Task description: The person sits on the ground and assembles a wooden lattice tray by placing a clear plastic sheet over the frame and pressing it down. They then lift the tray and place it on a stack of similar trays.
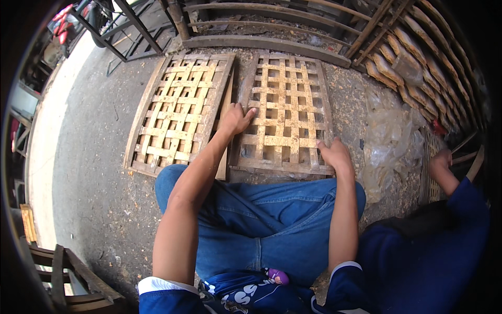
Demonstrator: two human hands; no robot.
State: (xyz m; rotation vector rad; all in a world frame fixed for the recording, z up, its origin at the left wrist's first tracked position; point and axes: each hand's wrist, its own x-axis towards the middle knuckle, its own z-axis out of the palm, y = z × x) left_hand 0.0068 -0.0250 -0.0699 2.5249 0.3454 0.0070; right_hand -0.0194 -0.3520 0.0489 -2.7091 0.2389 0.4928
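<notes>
A woven bamboo lattice tray [286, 112] lies flat on the concrete floor in front of my knees. My left hand [236, 119] rests on its left edge, fingers spread over the frame. My right hand [334, 154] presses down on its near right corner. A second bamboo lattice tray [180, 110] lies just to the left, its right edge under or beside the first. My legs in blue jeans [261, 220] are folded below.
Another person in dark blue [429, 251] crouches at the right, one hand [442, 158] on another lattice. Crumpled clear plastic [389, 141] lies between us. Metal racks [251, 26] stand at the back; stacked trays [418, 63] fill the right; a wooden frame [68, 277] is lower left.
</notes>
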